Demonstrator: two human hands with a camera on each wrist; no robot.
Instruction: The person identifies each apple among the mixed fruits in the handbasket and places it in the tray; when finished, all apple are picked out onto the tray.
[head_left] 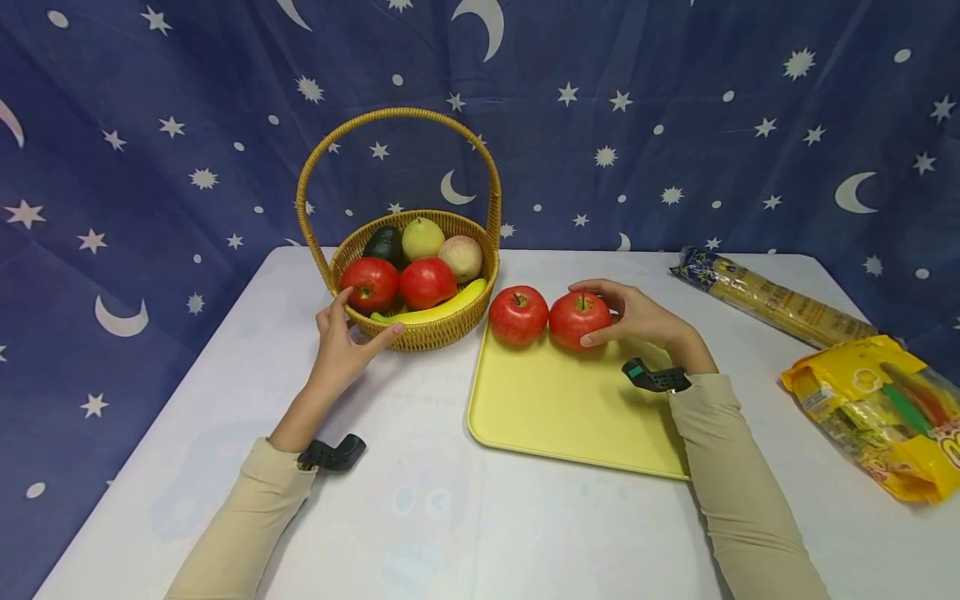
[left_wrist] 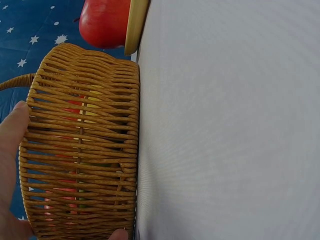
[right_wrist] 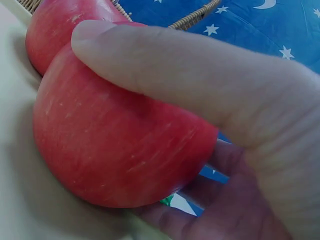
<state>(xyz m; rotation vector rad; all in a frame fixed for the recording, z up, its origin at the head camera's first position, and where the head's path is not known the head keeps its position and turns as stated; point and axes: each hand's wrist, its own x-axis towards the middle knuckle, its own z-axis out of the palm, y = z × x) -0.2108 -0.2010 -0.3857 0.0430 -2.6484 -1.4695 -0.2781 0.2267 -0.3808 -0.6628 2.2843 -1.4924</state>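
Note:
My right hand (head_left: 633, 315) grips a red apple (head_left: 580, 320) on the yellow tray (head_left: 570, 408); in the right wrist view the thumb (right_wrist: 125, 55) lies across the apple's top and fingers curl around its far side. Against it sits another red apple (head_left: 518, 316) at the tray's back left corner. My left hand (head_left: 341, 346) holds the near left side of a wicker basket (head_left: 431, 336), thumb at the rim and a fingertip low on the weave in the left wrist view. Inside are two red fruits (head_left: 427, 282), a banana (head_left: 442, 310), an avocado (head_left: 385, 245), a yellow-green pear (head_left: 422, 239) and a pale peach (head_left: 461, 257).
Right of the tray lies a long clear pack of dry noodles (head_left: 780, 300), with a yellow food bag (head_left: 885, 412) nearer the front. The basket's tall handle (head_left: 401, 112) arches up before a blue star-patterned cloth (head_left: 675, 108). White cloth covers the table (head_left: 480, 533).

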